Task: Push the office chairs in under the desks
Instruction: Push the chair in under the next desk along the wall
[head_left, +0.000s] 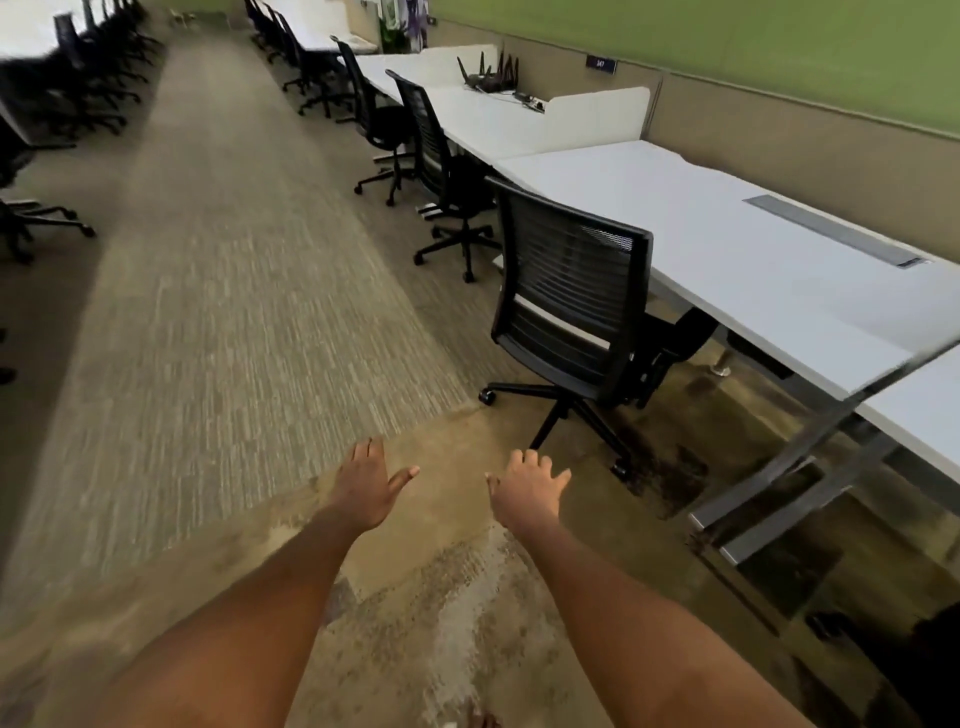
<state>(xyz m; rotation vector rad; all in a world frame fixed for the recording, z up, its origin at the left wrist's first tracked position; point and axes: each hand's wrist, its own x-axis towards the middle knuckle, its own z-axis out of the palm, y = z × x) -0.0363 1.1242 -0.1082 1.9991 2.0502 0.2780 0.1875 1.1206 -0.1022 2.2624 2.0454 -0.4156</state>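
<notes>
A black mesh-backed office chair (569, 296) stands nearest me, its seat partly under the long white desk (727, 260) on the right and its back turned toward me. Its wheeled base (561, 410) sticks out over the carpet. My left hand (366, 486) and my right hand (527, 493) reach forward, palms down with fingers spread, holding nothing, a short way in front of the chair and not touching it. Farther along the same desk row stand a second chair (441, 166) and a third chair (376, 119), both out from the desk edge.
A carpeted aisle (218, 260) runs ahead on the left. More black chairs (62, 104) line desks on the far left. Steel desk legs (779, 483) stand at floor level to my right. A router (488, 75) sits on the far desk beside white dividers.
</notes>
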